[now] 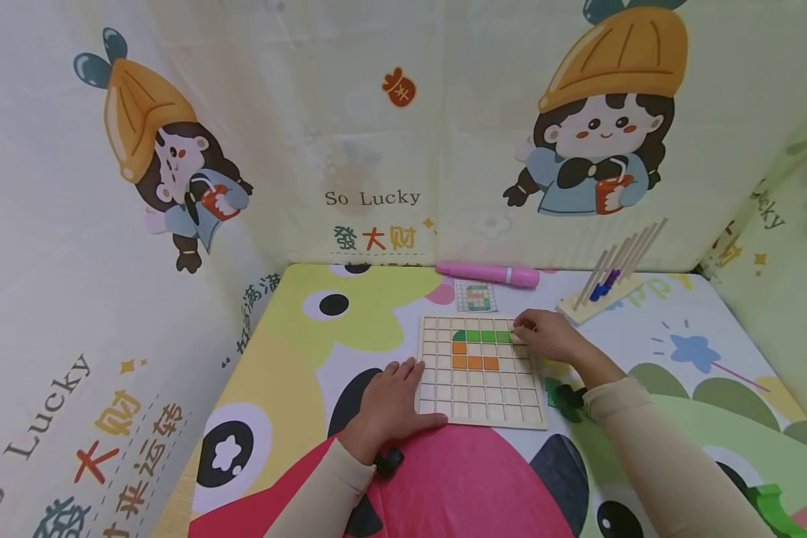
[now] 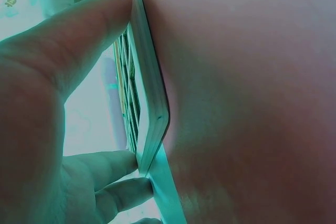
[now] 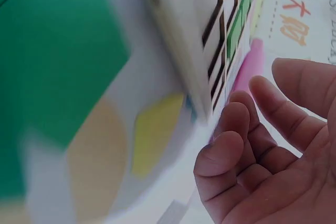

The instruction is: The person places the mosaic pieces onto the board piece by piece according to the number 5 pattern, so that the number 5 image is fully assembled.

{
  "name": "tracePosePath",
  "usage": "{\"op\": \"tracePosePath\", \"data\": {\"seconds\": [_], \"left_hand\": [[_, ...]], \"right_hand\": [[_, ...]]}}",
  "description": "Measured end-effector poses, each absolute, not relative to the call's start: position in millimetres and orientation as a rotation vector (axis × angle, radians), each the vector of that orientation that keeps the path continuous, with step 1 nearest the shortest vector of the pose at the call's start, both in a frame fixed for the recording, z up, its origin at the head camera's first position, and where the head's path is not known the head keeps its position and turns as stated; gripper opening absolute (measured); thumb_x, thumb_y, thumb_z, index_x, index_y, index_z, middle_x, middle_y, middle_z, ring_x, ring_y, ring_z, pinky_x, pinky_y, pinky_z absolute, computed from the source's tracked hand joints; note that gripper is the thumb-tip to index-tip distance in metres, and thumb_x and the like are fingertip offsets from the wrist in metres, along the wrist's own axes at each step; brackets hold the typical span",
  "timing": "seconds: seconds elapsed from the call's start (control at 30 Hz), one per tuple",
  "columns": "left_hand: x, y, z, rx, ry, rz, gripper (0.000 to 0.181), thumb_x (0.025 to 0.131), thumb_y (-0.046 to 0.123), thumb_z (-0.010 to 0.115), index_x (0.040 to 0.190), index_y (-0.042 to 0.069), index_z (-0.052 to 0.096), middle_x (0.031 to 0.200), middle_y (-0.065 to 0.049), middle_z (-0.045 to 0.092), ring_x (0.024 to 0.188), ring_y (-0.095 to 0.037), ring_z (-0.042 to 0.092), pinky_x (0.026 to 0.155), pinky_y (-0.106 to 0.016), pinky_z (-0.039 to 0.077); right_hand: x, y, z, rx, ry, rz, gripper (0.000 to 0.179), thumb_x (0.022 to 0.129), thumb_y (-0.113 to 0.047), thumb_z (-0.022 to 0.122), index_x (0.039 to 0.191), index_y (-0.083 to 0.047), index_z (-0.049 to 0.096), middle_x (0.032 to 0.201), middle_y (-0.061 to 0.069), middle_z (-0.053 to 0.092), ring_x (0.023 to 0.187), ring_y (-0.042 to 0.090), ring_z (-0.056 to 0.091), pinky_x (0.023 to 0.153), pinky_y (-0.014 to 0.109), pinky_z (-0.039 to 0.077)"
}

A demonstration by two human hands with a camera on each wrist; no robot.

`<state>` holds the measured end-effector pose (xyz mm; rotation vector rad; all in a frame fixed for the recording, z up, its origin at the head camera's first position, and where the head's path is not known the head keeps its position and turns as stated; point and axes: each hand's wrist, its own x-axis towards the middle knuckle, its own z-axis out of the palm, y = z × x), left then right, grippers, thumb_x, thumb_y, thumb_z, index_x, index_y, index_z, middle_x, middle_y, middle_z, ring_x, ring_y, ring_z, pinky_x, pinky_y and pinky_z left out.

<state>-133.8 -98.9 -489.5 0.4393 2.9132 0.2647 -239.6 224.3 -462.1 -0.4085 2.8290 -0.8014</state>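
A square wooden grid board point(image 1: 444, 403) lies on the table. On it, a row of bright green tiles point(image 1: 487, 336) starts from a dark green rounded piece point(image 1: 459, 336), with orange tiles point(image 1: 474, 363) below. My left hand point(image 1: 391, 400) braces the board's near left corner, thumb along the front edge and fingers against the left side. The left wrist view shows that thumb touching the wooden rim. My right hand point(image 1: 548, 335) is at the far right of the board, fingertips by the end of the green row. Its fingers point(image 3: 223, 153) are loosely bent, and nothing shows between them and the thumb.
Behind the board lie a small printed pattern card point(image 1: 475, 297) and a pink marker-like stick point(image 1: 487, 274). A wooden peg stand point(image 1: 601, 299) with blue and purple pieces stands at the back right. A green plastic object point(image 1: 776, 509) is at the lower right.
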Motion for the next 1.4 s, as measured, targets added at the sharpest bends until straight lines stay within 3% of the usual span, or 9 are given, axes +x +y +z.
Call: {"op": "tracePosePath", "data": {"seconds": [0.43,0.9,1.1,1.4], "left_hand": [[-132.7,-102.8,-488.8,0.444,2.918,0.241,0.105,0.078,0.074,0.072,0.16,0.016,0.041,0.163,-0.007,0.043,0.146,-0.033,0.043,0.113,-0.05,0.046],[-132.0,-101.0,-491.8,0.456,2.922,0.242,0.105,0.078,0.074,0.071,0.16,0.016,0.04,0.163,-0.007,0.043,0.147,-0.033,0.043,0.113,-0.051,0.046],[-131.5,-99.3,-491.7,0.458,2.928,0.24,0.106,0.077,0.074,0.073,0.16,0.016,0.041,0.163,-0.007,0.044,0.146,-0.033,0.043,0.113,-0.051,0.046],[-131.5,-97.6,-493.0,0.463,2.927,0.251,0.106,0.077,0.074,0.072,0.16,0.016,0.041,0.163,-0.007,0.043,0.147,-0.034,0.042,0.114,-0.052,0.045]], "right_hand": [[-216.3,265.8,-465.3,-0.442,2.825,-0.738,0.027,0.102,-0.019,0.062,0.116,0.002,0.07,0.102,0.013,0.073,0.09,0.026,0.066,0.08,0.049,0.056],[-201.4,266.7,-471.2,-0.506,2.837,-0.688,0.028,0.092,-0.014,0.071,0.114,0.004,0.073,0.099,0.014,0.073,0.091,0.03,0.068,0.083,0.053,0.057],[-200.4,267.2,-475.7,-0.475,2.85,-0.664,0.024,0.093,-0.013,0.071,0.11,0.004,0.073,0.099,0.013,0.072,0.09,0.028,0.067,0.083,0.053,0.057],[-200.1,267.3,-477.8,-0.347,2.848,-0.68,0.012,0.092,-0.013,0.072,0.099,-0.004,0.067,0.09,0.007,0.068,0.076,0.019,0.059,0.068,0.037,0.053]]}}
